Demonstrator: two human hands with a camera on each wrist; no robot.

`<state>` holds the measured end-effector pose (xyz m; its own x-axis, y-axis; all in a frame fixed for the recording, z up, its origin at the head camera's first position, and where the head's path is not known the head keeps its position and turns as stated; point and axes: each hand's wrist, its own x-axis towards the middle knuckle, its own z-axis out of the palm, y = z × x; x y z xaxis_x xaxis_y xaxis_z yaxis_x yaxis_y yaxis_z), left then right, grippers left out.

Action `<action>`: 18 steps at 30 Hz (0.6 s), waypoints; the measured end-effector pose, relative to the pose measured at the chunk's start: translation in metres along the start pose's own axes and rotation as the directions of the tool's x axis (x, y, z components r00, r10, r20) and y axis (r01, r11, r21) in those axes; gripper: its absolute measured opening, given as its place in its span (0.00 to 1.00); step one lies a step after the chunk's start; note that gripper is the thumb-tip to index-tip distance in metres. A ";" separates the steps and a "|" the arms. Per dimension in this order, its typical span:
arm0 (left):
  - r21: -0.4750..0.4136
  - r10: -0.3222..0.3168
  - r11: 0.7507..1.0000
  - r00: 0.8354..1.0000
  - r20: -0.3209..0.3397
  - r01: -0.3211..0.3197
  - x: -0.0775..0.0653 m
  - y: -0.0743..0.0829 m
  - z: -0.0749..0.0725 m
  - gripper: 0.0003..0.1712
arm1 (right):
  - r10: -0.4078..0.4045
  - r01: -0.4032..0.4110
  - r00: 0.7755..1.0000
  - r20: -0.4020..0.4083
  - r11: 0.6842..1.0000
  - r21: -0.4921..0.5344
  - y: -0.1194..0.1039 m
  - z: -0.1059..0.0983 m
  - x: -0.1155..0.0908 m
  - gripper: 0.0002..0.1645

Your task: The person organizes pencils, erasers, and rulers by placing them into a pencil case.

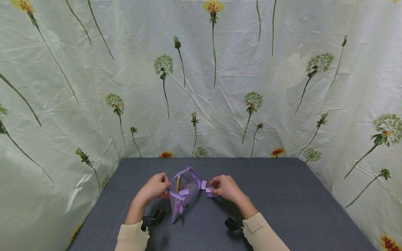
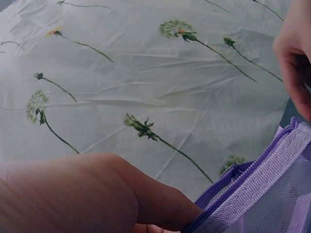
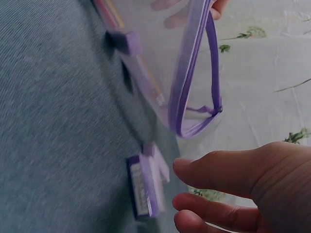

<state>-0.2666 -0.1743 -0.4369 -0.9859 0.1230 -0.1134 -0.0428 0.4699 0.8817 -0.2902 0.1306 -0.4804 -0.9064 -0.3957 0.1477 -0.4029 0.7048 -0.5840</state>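
My left hand (image 1: 154, 189) pinches the zipped rim of a see-through purple mesh pouch (image 1: 186, 201), which gapes open at the top. Inside it are yellow pencils (image 1: 177, 184) and a small light-purple block (image 1: 183, 192). To the right of the pouch, my right hand (image 1: 227, 188) hovers with thumb and fingers apart, holding nothing. Just beyond its fingertips in the right wrist view, a small purple box with a barcode label (image 3: 140, 189) lies on the table. A pale lilac piece (image 3: 156, 167) sits against that box, near the pouch's mouth.
A dark grey table (image 1: 267, 195) spreads under everything. Behind it and at both sides hangs a pale curtain (image 1: 220, 104) printed with dandelions. Each wrist wears a black band (image 1: 233, 223), below beige sleeves (image 1: 263, 232).
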 end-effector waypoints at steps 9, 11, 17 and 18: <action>0.017 0.009 1.000 1.000 -0.005 -0.009 0.001 -0.001 0.001 0.07 | 0.021 -0.022 1.000 -0.008 0.999 -0.026 0.011 0.003 -0.003 0.11; 0.019 0.007 1.000 1.000 -0.007 -0.007 0.001 -0.001 0.001 0.07 | 0.024 -0.024 1.000 -0.010 0.999 -0.030 0.012 0.004 -0.003 0.11; 0.009 0.010 1.000 1.000 -0.011 -0.010 0.000 -0.001 0.001 0.06 | 0.019 -0.019 1.000 0.009 0.999 -0.031 0.014 0.006 -0.006 0.11; 0.007 0.011 1.000 1.000 -0.011 -0.011 -0.001 -0.001 0.001 0.06 | 0.023 -0.023 1.000 0.014 0.999 -0.034 0.014 0.007 -0.006 0.11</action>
<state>-0.2656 -0.1739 -0.4386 -0.9881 0.1183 -0.0980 -0.0304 0.4748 0.8796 -0.2893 0.1389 -0.4950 -0.9136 -0.3877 0.1228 -0.3864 0.7332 -0.5596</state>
